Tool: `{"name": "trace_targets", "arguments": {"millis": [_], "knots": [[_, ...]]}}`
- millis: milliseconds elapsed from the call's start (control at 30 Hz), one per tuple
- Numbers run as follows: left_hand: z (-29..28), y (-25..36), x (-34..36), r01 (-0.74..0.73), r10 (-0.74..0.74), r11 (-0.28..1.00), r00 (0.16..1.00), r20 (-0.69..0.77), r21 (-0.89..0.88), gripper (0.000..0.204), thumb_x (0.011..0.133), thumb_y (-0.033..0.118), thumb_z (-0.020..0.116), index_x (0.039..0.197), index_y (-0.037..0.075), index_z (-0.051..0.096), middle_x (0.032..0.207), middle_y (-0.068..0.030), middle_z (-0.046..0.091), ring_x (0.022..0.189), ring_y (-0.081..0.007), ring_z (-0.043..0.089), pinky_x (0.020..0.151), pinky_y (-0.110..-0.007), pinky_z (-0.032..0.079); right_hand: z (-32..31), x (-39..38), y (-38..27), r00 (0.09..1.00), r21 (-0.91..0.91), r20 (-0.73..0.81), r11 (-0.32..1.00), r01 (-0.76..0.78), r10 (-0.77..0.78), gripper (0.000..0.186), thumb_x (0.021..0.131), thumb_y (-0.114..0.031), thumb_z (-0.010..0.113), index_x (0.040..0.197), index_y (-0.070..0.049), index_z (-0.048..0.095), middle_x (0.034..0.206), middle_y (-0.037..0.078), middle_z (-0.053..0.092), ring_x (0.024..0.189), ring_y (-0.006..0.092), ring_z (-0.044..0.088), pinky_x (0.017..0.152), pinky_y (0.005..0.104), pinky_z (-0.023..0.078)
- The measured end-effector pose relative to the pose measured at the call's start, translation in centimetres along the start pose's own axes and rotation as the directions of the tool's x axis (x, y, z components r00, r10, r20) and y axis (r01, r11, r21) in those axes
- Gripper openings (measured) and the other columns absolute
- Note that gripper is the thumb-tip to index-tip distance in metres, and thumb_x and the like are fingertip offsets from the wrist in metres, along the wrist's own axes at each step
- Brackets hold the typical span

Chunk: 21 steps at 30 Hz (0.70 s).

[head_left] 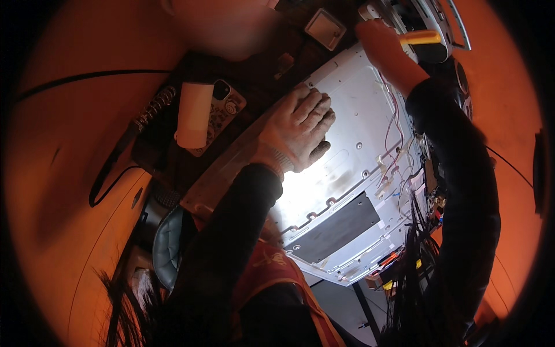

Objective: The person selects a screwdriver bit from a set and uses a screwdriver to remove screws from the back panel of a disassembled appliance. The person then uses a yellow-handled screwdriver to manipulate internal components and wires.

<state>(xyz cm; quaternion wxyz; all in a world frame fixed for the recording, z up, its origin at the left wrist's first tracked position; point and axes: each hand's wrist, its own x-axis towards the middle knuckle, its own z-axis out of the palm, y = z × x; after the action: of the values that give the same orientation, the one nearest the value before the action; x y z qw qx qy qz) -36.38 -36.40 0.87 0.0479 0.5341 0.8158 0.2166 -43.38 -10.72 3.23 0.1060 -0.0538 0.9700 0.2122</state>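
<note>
My left hand, in a pale glove with dirty fingertips, lies flat on a large silvery metal panel, fingers stretched out. The panel looks like the back of a flat screen and lies aslant, with a bright glare below the glove. At the panel's far right end is my right hand, its fingers curled. What they hold, if anything, is hidden. A yellow handle sticks out beside that wrist; I cannot tell whether the hand touches it. Thin wires run along the panel's right part, near a dark rectangular plate.
Left of the panel are a white paper roll, a phone and a coiled metal holder. A small white tray sits at the far edge. A metal-framed device stands far right. A dark padded seat is at lower left.
</note>
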Motion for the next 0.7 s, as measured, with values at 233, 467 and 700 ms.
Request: {"name": "trace_targets", "arguments": {"millis": [233,467,700], "knots": [[0.6,0.0,-0.1,-0.005,0.004,0.999,1.0,-0.026,-0.043,0.047,0.082,0.043,0.067,0.115,0.01,0.066,0.131,-0.0101,0.056,0.131,-0.027,0.045,0.12,-0.047,0.026,1.4,-2.6,-0.4,0.979,-0.019,-0.202,1.0,-0.024,0.02,0.008,0.076,-0.007,0.071,0.083,-0.009,0.073,0.081,0.008,0.067,0.096,0.0284,0.066,0.066,0.0372,0.058],[0.4,-0.2,0.1,-0.034,0.028,0.989,0.999,-0.042,-0.142,0.05,0.076,0.035,0.071,0.117,0.007,0.062,0.13,-0.0133,0.056,0.13,-0.0298,0.045,0.117,-0.049,0.028,1.3,-8.7,-5.5,0.781,0.906,0.105,0.265,-0.331,0.616,0.016,0.083,-0.014,0.074,0.093,-0.001,0.073,0.081,0.012,0.072,0.07,0.0219,0.068,0.067,0.0327,0.052],[-0.3,0.1,0.5,-0.051,0.045,0.991,0.998,-0.05,-0.125,0.053,0.073,0.031,0.073,0.118,0.006,0.061,0.129,-0.0151,0.056,0.127,-0.0313,0.047,0.116,-0.05,0.029,3.9,-9.0,-9.6,0.74,0.977,0.018,0.145,-0.155,0.672,0.015,0.073,-0.003,0.078,0.083,0.0,0.066,0.085,0.016,0.067,0.074,0.0322,0.065,0.069,0.0378,0.053]]}}
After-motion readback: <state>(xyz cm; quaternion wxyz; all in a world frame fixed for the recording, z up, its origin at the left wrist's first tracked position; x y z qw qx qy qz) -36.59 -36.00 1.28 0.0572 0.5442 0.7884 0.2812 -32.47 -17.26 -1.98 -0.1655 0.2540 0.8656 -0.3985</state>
